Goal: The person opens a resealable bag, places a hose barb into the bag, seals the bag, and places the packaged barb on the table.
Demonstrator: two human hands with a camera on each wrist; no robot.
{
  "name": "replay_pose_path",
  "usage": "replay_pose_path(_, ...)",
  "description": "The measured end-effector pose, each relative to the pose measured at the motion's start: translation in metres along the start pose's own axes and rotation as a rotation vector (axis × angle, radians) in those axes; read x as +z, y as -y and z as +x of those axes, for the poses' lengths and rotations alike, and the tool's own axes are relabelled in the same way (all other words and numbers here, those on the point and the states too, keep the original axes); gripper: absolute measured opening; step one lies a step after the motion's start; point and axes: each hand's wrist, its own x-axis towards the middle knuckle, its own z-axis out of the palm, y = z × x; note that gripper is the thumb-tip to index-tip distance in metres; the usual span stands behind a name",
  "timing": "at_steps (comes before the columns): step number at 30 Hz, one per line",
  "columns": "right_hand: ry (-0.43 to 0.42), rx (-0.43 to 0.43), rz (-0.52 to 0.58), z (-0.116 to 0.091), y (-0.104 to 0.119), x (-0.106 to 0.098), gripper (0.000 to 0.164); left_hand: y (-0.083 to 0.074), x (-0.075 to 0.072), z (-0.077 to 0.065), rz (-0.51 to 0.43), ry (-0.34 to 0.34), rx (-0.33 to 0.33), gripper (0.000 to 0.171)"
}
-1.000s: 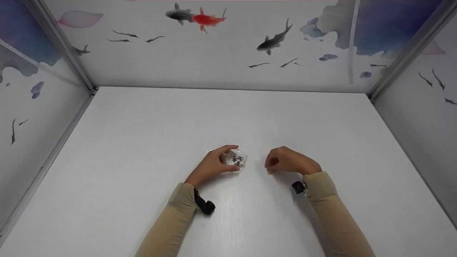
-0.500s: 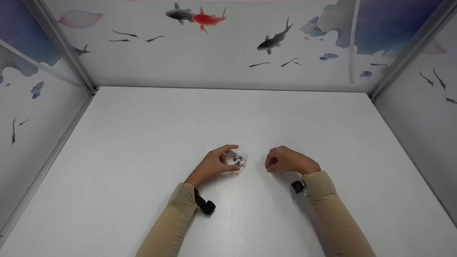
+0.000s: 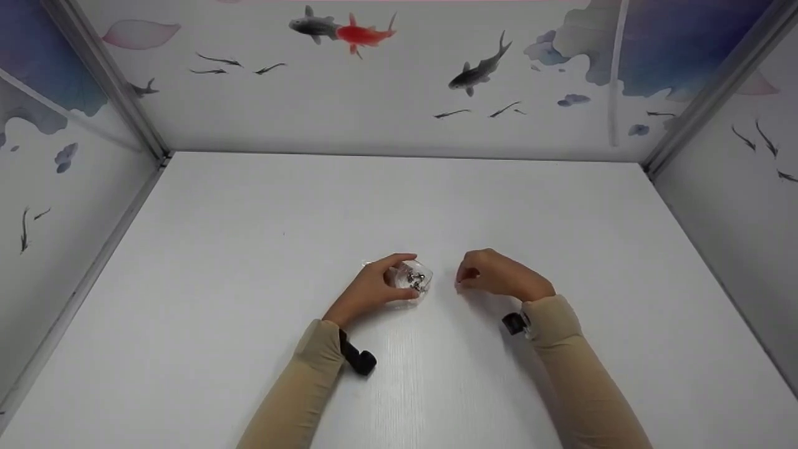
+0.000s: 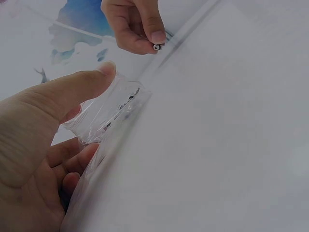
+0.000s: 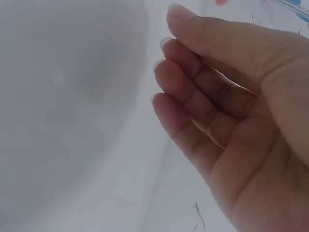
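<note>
My left hand (image 3: 366, 289) holds a small clear plastic container (image 3: 426, 272) on the white table, thumb on the near side and fingers on the far side. Inside it lie several small shiny metal pieces (image 3: 416, 280), partly covered by the thumb. In the left wrist view the plastic (image 4: 99, 113) looks thin and creased. To the right of the container, my right hand (image 3: 502, 274) pinches a small round metal bead (image 4: 157, 47) between thumb and fingertip, just above the table. From the right wrist view that bead is hidden behind the fingers.
The white table (image 3: 249, 199) stretches out around both hands. Panels printed with fish (image 3: 477, 72) enclose it at the back and sides, joined by metal posts (image 3: 704, 93). A black wrist camera (image 3: 360, 362) sits under each forearm.
The right hand has shifted slightly left and away from me, closer to the container, still pinching the bead. The left hand and the container have stayed in place.
</note>
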Motion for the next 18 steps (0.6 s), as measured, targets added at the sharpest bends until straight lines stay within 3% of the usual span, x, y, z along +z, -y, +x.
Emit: replay_pose_path(18,-0.074,-0.114,-0.032,0.011,0.014,-0.003,0.012,0.0,0.0,-0.001,-0.003,-0.005,0.0,0.069)
